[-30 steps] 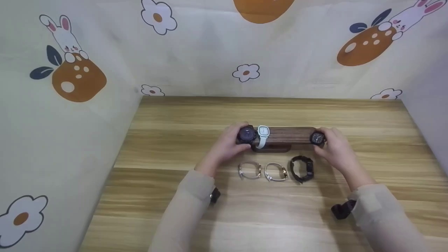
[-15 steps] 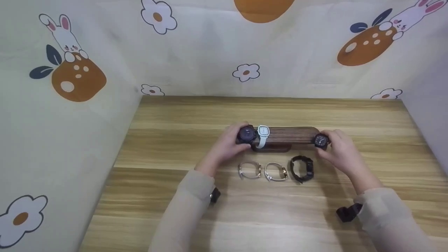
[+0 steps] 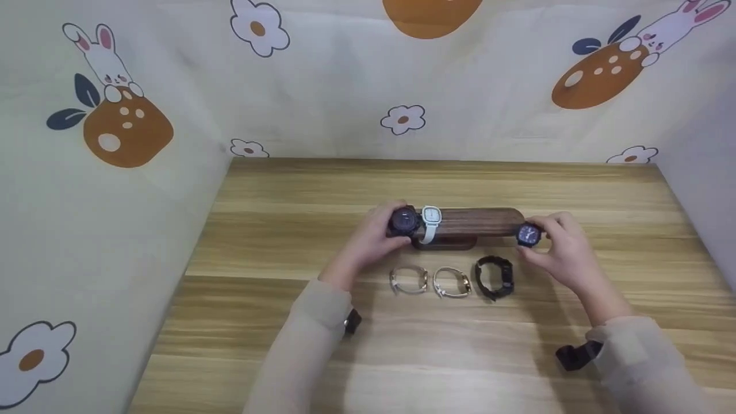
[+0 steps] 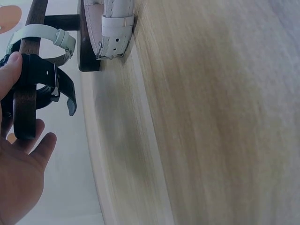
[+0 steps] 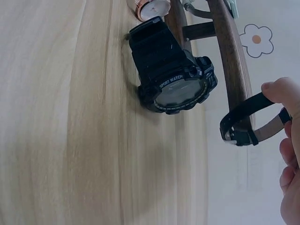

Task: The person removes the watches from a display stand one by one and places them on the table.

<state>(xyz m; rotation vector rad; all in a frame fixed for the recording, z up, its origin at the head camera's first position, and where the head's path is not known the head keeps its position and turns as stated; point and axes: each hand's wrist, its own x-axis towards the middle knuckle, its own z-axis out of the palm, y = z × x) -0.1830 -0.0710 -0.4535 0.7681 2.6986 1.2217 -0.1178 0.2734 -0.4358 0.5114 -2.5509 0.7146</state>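
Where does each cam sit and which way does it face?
Head: worn on the head, looks forward and down at the table; both hands and sleeves show.
Left wrist: beside the left hand, looks along the table at the wooden bar; palm and fingers show.
Right wrist: beside the right hand, looks at the sport watch; fingertips show.
Shared: head and right wrist both show the sport watch and bar.

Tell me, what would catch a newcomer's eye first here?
Probably the dark wooden bar stand in the middle of the table, with two hands at its ends. The left hand grips a dark watch beside a white watch; the right hand pinches a black watch at the right tip. Three more watches lie in front.
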